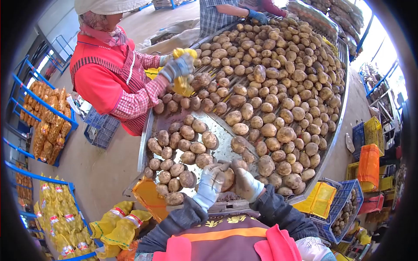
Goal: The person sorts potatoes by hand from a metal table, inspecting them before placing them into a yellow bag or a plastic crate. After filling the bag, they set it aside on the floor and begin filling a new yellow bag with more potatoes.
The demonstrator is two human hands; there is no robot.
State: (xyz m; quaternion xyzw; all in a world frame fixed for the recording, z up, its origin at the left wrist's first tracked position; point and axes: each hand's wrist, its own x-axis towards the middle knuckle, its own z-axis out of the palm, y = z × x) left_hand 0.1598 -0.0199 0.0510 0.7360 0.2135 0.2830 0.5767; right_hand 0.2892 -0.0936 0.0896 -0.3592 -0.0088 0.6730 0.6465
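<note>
At the near end of the metal sorting table (344, 102), my left hand (211, 185), in a dirty light glove, is closed against the left side of a potato (227, 179). Against the right side of the same potato lies my right hand (247, 182), gloved too, its fingers curled round it. Left of my hands, a group of potatoes (176, 143) rests on the shiny metal surface. A large heap of potatoes (283, 82) covers the middle and right of the table.
A co-worker in red (102, 78) holds something yellow at the table's left side. Other people's arms (235, 11) reach in at the far end. Yellow net bags (124, 222) lie at the lower left. A blue crate (348, 209) stands at the lower right.
</note>
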